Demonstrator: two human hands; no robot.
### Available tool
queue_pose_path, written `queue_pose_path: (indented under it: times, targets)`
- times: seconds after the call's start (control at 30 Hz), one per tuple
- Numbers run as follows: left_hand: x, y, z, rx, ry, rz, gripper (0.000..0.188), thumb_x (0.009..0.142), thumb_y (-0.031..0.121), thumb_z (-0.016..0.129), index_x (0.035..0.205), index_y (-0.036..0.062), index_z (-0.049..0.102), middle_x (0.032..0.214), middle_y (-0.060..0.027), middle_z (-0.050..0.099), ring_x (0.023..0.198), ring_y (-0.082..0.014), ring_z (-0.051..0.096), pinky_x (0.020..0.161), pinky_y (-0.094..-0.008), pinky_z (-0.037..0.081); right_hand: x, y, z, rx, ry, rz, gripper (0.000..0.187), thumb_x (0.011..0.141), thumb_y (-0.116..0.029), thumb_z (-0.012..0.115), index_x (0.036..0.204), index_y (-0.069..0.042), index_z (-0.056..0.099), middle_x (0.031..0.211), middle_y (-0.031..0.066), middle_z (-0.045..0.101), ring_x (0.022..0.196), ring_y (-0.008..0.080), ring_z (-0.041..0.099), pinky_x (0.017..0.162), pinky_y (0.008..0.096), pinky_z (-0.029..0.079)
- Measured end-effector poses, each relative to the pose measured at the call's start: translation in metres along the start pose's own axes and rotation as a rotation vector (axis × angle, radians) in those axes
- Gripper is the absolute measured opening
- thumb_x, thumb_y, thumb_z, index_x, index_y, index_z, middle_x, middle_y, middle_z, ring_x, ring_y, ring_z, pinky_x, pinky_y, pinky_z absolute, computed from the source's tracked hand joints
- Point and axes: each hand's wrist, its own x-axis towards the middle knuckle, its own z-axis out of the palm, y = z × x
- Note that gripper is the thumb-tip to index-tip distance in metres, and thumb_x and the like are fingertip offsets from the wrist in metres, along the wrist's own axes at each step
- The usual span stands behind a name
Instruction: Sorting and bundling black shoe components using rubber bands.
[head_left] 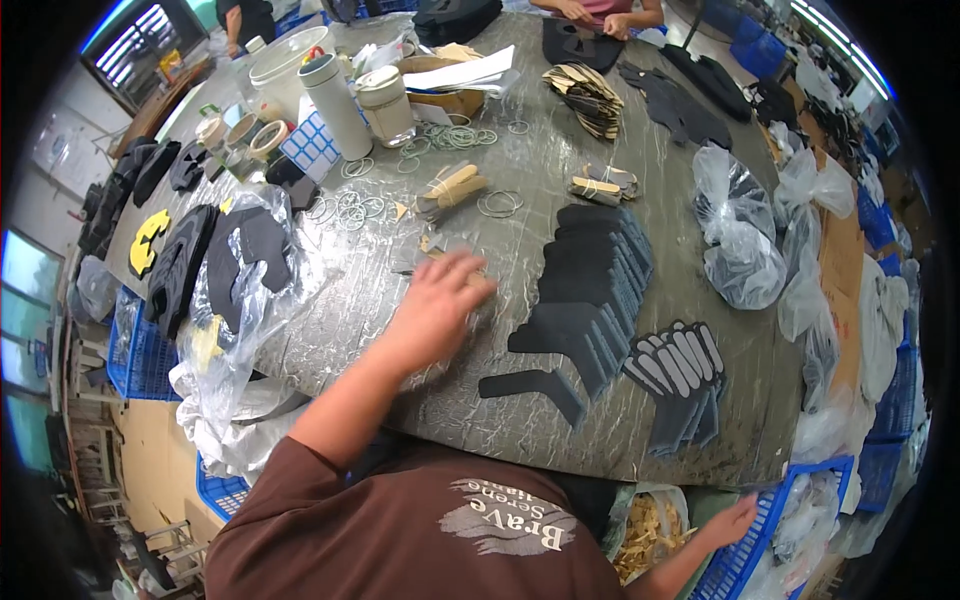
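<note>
My left hand is over the middle of the table, its fingers curled down and slightly blurred. Small tan and dark strips lie at its fingertips; whatever is under the palm is hidden. Low at the right, beyond the table's front edge, my right hand has its fingers drawn together, and I cannot make out anything in them. It is beside a blue crate and a bag of yellowish scraps. Overlapping black angled pieces fan out right of my left hand. Grey-faced rounded pieces lie next to them.
Two banded bundles, one left and one right, lie farther back. Rubber bands, a grey bottle and a lidded jar occupy the back left. Plastic bags line the right edge. Another person's hands work opposite.
</note>
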Motion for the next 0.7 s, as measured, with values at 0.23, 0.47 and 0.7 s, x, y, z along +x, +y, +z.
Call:
queue_pose_path:
  times: [0.23,0.47,0.7]
  targets:
    - [0.002,-0.056,-0.027,-0.037,-0.19,-0.227,0.045,0.076,0.004,0.06,0.12,0.0116,0.054,0.118,-0.0069,0.058,0.12,-0.0263,0.046,0.109,-0.0494,0.02,-0.088,0.212,0.002,-0.601,-0.349,0.211,0.044,0.093,-0.039,0.048,0.107,0.0,0.064,0.103,0.0217,0.063,0.089,0.0391,0.059,0.075,0.0462,0.048]
    - [-0.003,-0.081,-0.009,-1.308,0.025,-0.278,0.04,0.094,0.019,0.053,0.127,-0.0009,0.045,0.115,-0.0053,0.058,0.103,-0.0126,0.055,0.09,-0.0272,0.044,-0.033,0.247,-0.019,-0.421,0.143,0.237,0.032,0.091,-0.024,0.051,0.104,0.002,0.065,0.103,0.0209,0.064,0.091,0.0331,0.062,0.079,0.0406,0.049]
    - [-0.028,-0.079,-0.012,-1.604,-0.103,-0.718,0.039,0.095,0.022,0.051,0.127,-0.0017,0.048,0.111,-0.0085,0.061,0.097,-0.0136,0.06,0.083,-0.0285,0.05,-0.037,-0.169,0.032,0.453,-0.197,-0.345,0.025,0.08,-0.001,0.062,0.105,0.002,0.058,0.103,0.0101,0.057,0.093,0.0227,0.058,0.086,0.0327,0.046]
